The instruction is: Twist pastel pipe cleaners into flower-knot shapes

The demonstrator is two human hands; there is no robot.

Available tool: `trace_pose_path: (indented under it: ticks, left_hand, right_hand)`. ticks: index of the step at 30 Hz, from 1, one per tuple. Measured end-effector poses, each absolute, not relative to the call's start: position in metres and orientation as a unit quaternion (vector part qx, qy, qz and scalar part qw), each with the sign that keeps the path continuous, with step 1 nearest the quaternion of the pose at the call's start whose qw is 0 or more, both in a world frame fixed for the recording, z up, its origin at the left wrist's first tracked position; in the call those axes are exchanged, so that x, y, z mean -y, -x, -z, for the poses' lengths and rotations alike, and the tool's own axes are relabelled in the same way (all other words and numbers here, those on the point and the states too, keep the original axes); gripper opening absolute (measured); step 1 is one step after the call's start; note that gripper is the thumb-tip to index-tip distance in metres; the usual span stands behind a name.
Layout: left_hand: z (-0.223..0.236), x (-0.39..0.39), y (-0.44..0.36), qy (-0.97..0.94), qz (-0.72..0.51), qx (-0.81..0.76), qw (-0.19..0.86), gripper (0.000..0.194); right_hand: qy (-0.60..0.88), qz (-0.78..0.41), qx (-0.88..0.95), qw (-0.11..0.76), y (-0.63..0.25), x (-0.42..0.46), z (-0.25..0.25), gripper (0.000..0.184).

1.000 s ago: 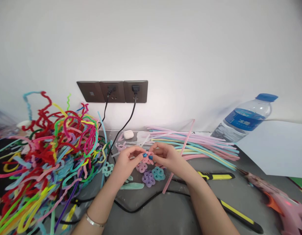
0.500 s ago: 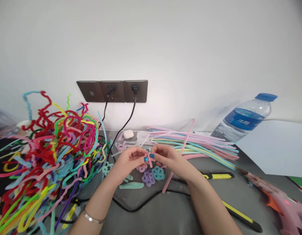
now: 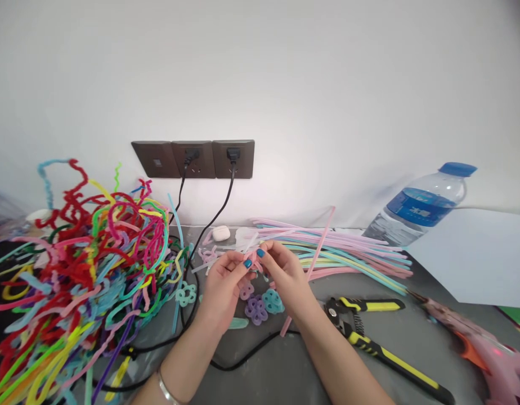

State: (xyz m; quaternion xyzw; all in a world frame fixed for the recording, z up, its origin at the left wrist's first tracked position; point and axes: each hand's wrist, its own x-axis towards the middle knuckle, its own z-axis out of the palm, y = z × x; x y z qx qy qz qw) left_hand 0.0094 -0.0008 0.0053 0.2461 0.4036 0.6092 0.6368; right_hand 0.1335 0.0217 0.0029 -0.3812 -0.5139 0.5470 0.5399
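Grey table (image 3: 268,385) against a white wall (image 3: 327,101); dark sockets (image 3: 154,158), two with black cords (image 3: 219,214) plugged in. Centre: one pink piece (image 3: 252,257), held between both hands, its shape mostly covered by fingers. Left hand (image 3: 223,286): thumb and fingers pinched together on the pink piece. Right hand (image 3: 290,277): likewise pinched, its thumb near the left one. Nearer the table's front edge: pink flower (image 3: 246,291), purple flower (image 3: 256,310), teal flower (image 3: 273,302), clustered. Left side: tangled, multicoloured heap (image 3: 95,253) of pipe cleaners. Beyond the hands: white case (image 3: 220,233); pastel stems (image 3: 353,253), bundled, one pink stem (image 3: 321,244) lying across. Right side: pliers (image 3: 363,340), handles spread; pink glue gun (image 3: 492,351); blue-capped bottle (image 3: 424,205); white sheet (image 3: 475,253).
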Motion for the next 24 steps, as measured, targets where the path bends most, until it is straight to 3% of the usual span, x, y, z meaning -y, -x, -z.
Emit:
trace_pose_path:
  ticks: [5, 15, 24]
  left_hand:
    - [-0.008, 0.000, -0.007, -0.300, -0.597, -0.422, 0.613, 0.031]
    - [-0.005, -0.006, 0.011, -0.401, -0.509, -0.461, 0.606, 0.027]
    - [-0.009, -0.005, 0.006, -0.357, -0.534, -0.459, 0.615, 0.032]
  right_hand:
    - [0.394, -0.554, 0.506, 0.531, -0.132, -0.023, -0.001, 0.032]
    - [0.394, -0.543, 0.628, 0.394, -0.156, -0.028, -0.012, 0.037]
    - [0.386, -0.545, 0.631, 0.395, -0.156, -0.029, -0.009, 0.041]
